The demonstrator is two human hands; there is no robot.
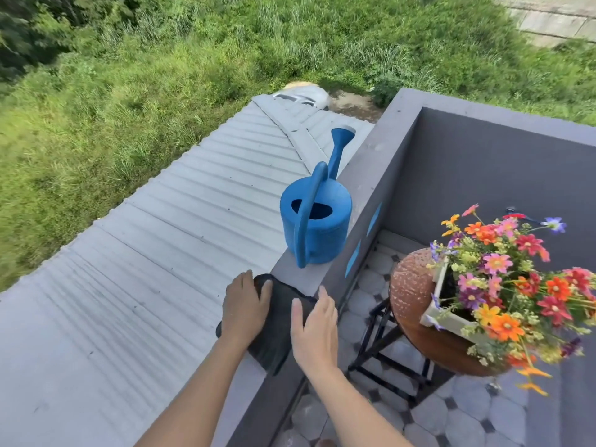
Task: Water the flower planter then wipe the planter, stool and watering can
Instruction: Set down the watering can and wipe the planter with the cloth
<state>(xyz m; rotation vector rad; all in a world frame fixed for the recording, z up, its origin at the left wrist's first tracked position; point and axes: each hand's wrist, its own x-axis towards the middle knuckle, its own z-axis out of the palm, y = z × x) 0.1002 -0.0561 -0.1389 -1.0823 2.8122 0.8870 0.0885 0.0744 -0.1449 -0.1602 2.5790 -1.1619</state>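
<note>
While the watering can (317, 217) stands beyond, left grip (245, 304) and right grip (314, 330) press flat — seemingly unclenched — on the cloth (280, 321).

Flowers (503, 275) hide most of the seemingly square planter (448, 325).

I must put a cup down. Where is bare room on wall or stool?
The wall top is bare beyond the watering can, toward the corner; between can and cloth only a narrow strip. The stool is bare on its wall side; the planter crowds the rest.
</note>
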